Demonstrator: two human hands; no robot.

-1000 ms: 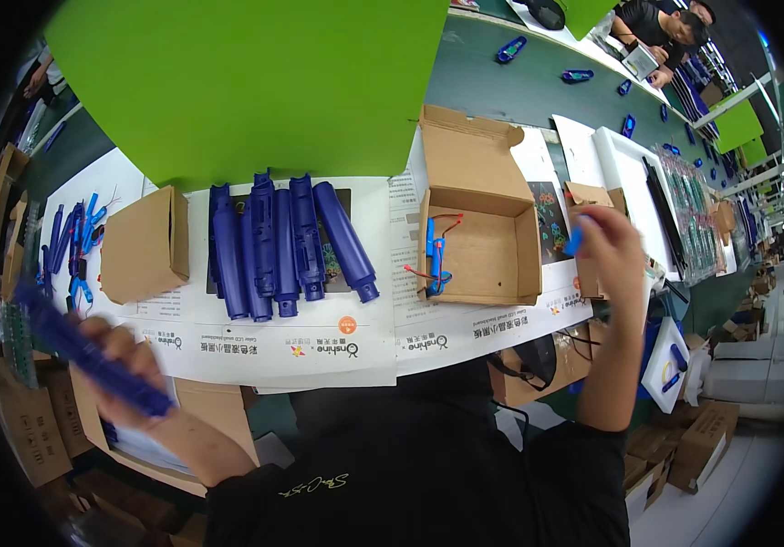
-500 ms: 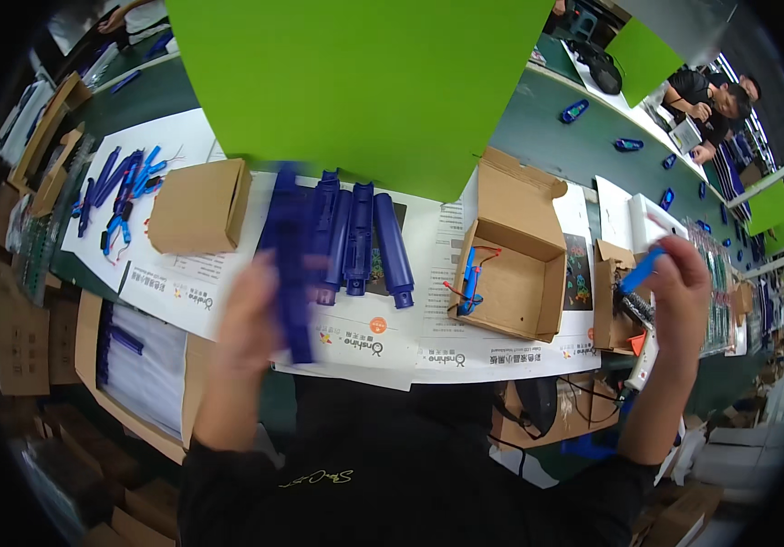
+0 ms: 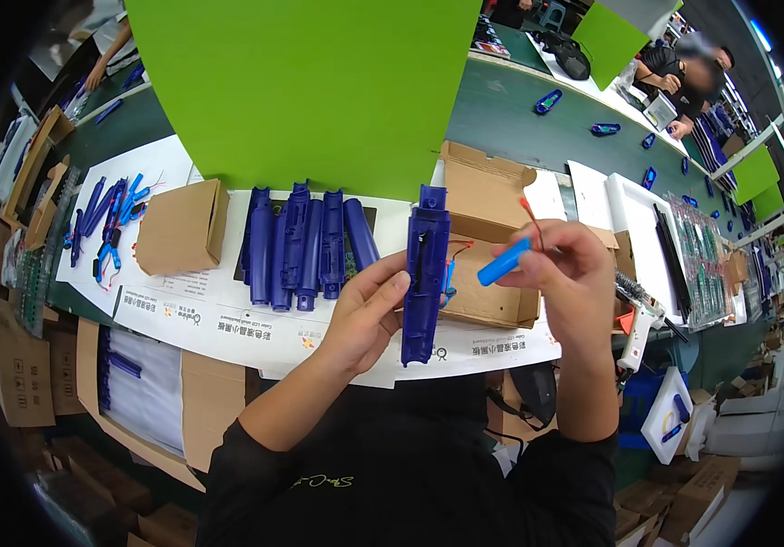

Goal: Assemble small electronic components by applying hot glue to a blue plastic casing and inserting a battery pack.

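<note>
1. A green worktable (image 3: 492, 105) carries white printed sheets (image 3: 250, 314), with a tall green panel (image 3: 301, 91) standing along their far side.
2. The left hand (image 3: 364, 314) pinches a dark blue half-shell (image 3: 424, 292) by its left edge, thumb in front; it is held upright above the sheets, its ribbed hollow towards the camera.
3. The shell looks like light, stiff, rather smooth plastic; the long side walls seem the best hold, and the thin end tabs the likeliest to chip.
4. The right hand (image 3: 574, 273) pinches a light-blue cylinder (image 3: 504, 263) between thumb and fingers, a red-tipped wire (image 3: 529, 217) rising above it. It is probably firm and dense for its size; gripping the body would spare the wire, which looks fragile.
5. A gap of air separates shell and cylinder. Just behind and below is an open carton (image 3: 488, 187), whose walls and raised lid could catch a hand or wire.
6. Leftward stand a row of shells (image 3: 293, 264) and a closed carton (image 3: 180, 228); rightward, a white glue gun (image 3: 640, 333) near the right forearm.
</note>
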